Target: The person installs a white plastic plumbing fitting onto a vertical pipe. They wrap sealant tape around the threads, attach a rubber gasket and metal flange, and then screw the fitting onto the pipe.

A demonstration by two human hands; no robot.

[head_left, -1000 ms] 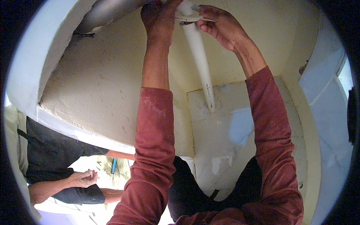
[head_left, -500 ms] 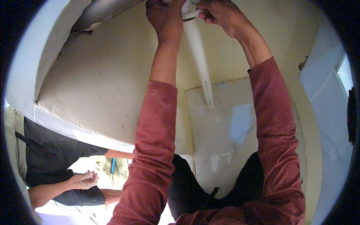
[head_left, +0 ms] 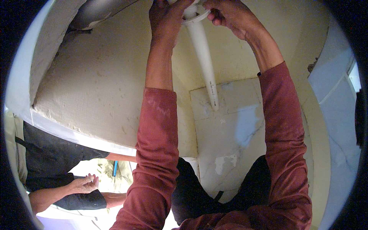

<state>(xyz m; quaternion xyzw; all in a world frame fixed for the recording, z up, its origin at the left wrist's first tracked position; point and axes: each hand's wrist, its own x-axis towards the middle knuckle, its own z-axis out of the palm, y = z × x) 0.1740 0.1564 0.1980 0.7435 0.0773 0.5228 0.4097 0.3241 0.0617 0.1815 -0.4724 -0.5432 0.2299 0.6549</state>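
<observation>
Up at the top edge it's a two-handed hold: the left hand (head_left: pixel 166 23) is partly curled, thumb laid against a white, round plastic fitting with a broad flange (head_left: pixel 202 17), though its fingertips run out of view, so how tightly they close I can't tell. Over on the other side, the right hand (head_left: pixel 233 19) pinches the flange's edge between thumb and forefinger, the remaining fingers loosely bent beneath — a narrow opening, nothing else in it. So the fitting sits right between the hands, and gripping it from both sides probably keeps it level and stops it twisting. Straight below them runs a long, white plastic pipe (head_left: pixel 203 53), its upper end hidden by the flange; whether the two parts are joined or merely lined up, I can't say. Its far end, below and between the wrists, meets a pale, marbled tile surface (head_left: pixel 222 134), which perhaps gives it support. Beyond the left hand, further left, there's a thick, grey cylindrical pipe (head_left: pixel 97 17) — untouched. Well below that same hand, a co-worker's bare hand (head_left: pixel 86 184) hangs half open, fingers bent.
</observation>
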